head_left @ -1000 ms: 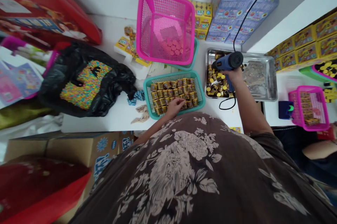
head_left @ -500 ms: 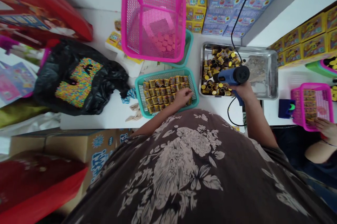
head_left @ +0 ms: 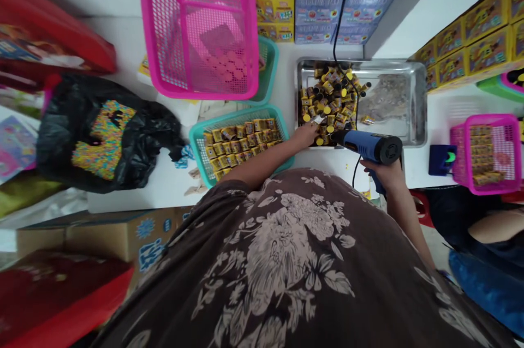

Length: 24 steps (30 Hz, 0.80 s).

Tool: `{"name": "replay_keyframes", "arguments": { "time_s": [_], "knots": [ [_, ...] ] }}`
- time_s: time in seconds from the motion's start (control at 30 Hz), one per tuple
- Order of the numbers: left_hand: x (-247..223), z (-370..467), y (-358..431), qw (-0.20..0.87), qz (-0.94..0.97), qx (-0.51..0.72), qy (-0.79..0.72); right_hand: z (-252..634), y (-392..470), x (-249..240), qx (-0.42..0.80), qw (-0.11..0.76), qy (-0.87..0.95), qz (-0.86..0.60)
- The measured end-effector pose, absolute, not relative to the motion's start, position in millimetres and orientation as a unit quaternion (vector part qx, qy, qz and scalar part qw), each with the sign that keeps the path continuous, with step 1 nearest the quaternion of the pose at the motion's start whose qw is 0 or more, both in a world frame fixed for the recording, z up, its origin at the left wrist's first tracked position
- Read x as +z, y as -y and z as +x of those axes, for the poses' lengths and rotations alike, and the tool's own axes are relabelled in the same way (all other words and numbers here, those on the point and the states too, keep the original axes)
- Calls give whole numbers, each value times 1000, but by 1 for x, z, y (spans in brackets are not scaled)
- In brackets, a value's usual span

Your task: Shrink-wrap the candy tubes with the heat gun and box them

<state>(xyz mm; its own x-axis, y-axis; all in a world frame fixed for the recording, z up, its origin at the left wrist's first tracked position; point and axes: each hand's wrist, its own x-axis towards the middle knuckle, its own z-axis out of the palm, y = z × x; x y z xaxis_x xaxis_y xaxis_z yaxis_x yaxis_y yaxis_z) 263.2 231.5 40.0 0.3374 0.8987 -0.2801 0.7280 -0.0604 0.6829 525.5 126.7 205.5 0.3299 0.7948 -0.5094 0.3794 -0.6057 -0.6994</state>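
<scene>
My right hand [head_left: 385,171] grips the handle of a blue and black heat gun [head_left: 364,144], whose nozzle points left over the front of a metal tray [head_left: 421,102]. Small yellow and black containers [head_left: 333,91] lie heaped in the left half of that tray. At the tray's front left edge, my left hand [head_left: 307,134] has its fingers closed together. Something small and whitish shows at its fingertips, too unclear to name. Under my left forearm, a teal basket [head_left: 196,143] holds rows of similar wrapped containers [head_left: 239,145].
A pink basket [head_left: 251,37] stands at the back. A power cord [head_left: 339,21] crosses the tray. Stacked purple boxes [head_left: 315,10] and yellow boxes [head_left: 450,45] border the workspace. A black bag [head_left: 53,141] of colourful beads lies left. Right, a person's arm [head_left: 497,225] is near another pink basket [head_left: 507,184].
My left hand has moved right, from the teal basket to the metal tray. The heat gun in my right hand has shifted towards me and slightly right. The other person's hand has left their pink basket.
</scene>
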Motion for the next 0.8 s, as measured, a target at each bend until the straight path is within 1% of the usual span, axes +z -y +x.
{"name": "replay_keyframes", "arguments": {
  "time_s": [0.1,0.17,0.23,0.3,0.37,0.43,0.5,0.57,0.7,0.8],
  "knots": [
    [40,266,-243,344,705,118,-609,533,-122,206,430,254,343,-796],
    [41,270,-245,307,723,137,-604,540,-121,206,418,278,324,-802],
    [40,279,-240,288,774,154,-542,548,-120,205,412,291,318,-802],
    [37,291,-231,286,839,147,-440,557,-117,205,412,289,321,-802],
    [31,304,-223,286,885,121,-346,563,-114,206,417,269,325,-805],
    [25,312,-219,283,907,92,-300,568,-110,206,418,241,328,-812],
    [20,313,-220,270,914,76,-293,571,-106,206,417,222,327,-818],
    [19,308,-226,254,919,76,-292,572,-103,206,418,224,317,-821],
    [21,292,-249,233,922,86,-298,571,-106,210,429,280,273,-814],
    [27,287,-286,228,892,122,-369,572,-111,216,445,310,248,-803]
  ]
}}
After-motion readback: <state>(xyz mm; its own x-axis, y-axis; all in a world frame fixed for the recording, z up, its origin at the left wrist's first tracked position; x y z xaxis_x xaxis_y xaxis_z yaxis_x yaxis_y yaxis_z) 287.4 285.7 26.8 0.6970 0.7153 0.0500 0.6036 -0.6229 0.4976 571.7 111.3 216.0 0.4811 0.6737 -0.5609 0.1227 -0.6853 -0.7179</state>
